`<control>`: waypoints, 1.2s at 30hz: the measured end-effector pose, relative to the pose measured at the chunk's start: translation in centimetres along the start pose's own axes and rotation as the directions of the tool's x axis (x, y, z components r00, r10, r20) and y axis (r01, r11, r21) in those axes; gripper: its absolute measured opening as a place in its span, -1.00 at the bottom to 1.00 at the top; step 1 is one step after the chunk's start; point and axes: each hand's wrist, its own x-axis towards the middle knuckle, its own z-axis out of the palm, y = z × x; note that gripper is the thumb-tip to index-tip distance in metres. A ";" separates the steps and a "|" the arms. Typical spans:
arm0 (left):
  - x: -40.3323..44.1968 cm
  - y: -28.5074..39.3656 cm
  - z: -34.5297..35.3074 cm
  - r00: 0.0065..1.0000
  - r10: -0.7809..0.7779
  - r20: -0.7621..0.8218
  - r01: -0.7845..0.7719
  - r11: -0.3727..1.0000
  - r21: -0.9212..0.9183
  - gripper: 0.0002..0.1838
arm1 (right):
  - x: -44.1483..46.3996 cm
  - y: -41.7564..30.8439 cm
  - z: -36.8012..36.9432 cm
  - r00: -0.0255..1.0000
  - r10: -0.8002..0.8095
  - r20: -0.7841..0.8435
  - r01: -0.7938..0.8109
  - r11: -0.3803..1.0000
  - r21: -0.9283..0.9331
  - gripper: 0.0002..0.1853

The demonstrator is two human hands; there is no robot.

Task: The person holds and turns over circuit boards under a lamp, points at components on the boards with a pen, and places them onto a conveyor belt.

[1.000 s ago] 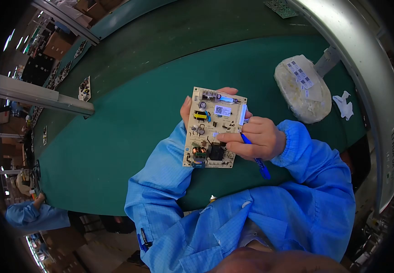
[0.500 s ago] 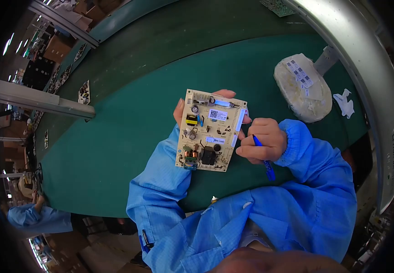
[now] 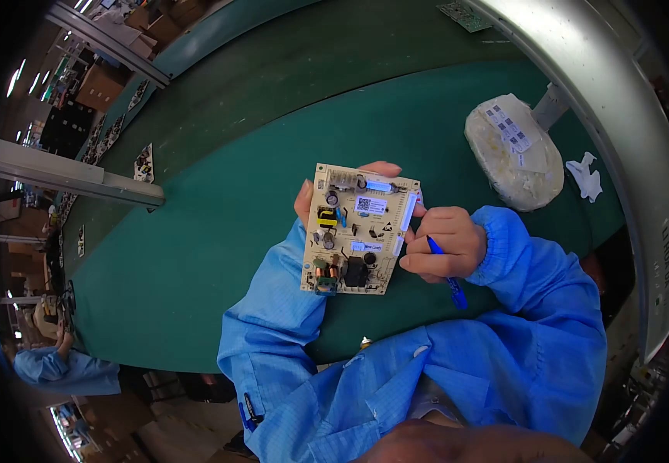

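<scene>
A cream circuit board (image 3: 342, 262) faces up above the green bench, carrying a yellow transformer, a black relay, capacitors and a white QR label. My left hand (image 3: 304, 202) grips it from behind; the thumb shows at its left edge and fingertips show past the top edge. Most of that hand is hidden under the board. In my right hand (image 3: 450, 241) is a blue marker (image 3: 455, 292), tilted, with one end sticking out below the fist. The knuckles of this hand are close to the board's right edge; I cannot tell whether they touch it.
A plastic-wrapped bundle (image 3: 539, 185) with a sheet of labels lies on the right of the green bench (image 3: 187, 285), beside crumpled white paper (image 3: 584, 176). A metal lamp arm (image 3: 620, 92) curves along the right. More boards (image 3: 143, 163) lie on the left line. A co-worker's blue sleeve (image 3: 41, 364) is at lower left.
The board's top edge has dropped slightly in view, and it sits a little lower and to the right. My right hand has barely moved and keeps the marker.
</scene>
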 end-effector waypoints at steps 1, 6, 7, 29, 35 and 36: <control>0.0 -0.1 -0.1 1.000 0.010 0.026 -0.010 1.000 -0.015 0.02 | 0.0 0.0 -0.1 1.000 0.003 0.015 -0.004 1.000 0.011 -0.71; -0.1 0.0 -0.3 0.999 0.023 0.025 -0.024 0.999 0.031 0.02 | -0.1 0.0 0.2 1.000 0.003 -0.003 -0.003 1.000 -0.008 -0.69; 0.4 -0.2 -0.4 0.999 0.015 0.030 -0.016 1.000 0.014 0.03 | -0.4 0.2 0.0 1.000 0.010 -0.008 -0.010 1.000 -0.001 -0.68; 1.8 -0.1 -1.5 0.990 0.120 -0.079 -0.126 0.990 -0.063 0.02 | -1.0 0.9 -0.2 0.993 0.096 -0.071 -0.093 0.994 0.052 -0.48; 2.2 -0.1 -1.3 0.988 0.118 -0.099 -0.124 0.991 -0.055 0.02 | -1.2 1.0 -0.4 0.992 0.109 -0.065 -0.105 0.992 0.072 -0.48; 2.2 -0.1 -1.2 0.988 0.117 -0.105 -0.123 0.991 -0.054 0.02 | -1.3 0.9 -0.4 0.991 0.113 -0.064 -0.109 0.991 0.074 -0.48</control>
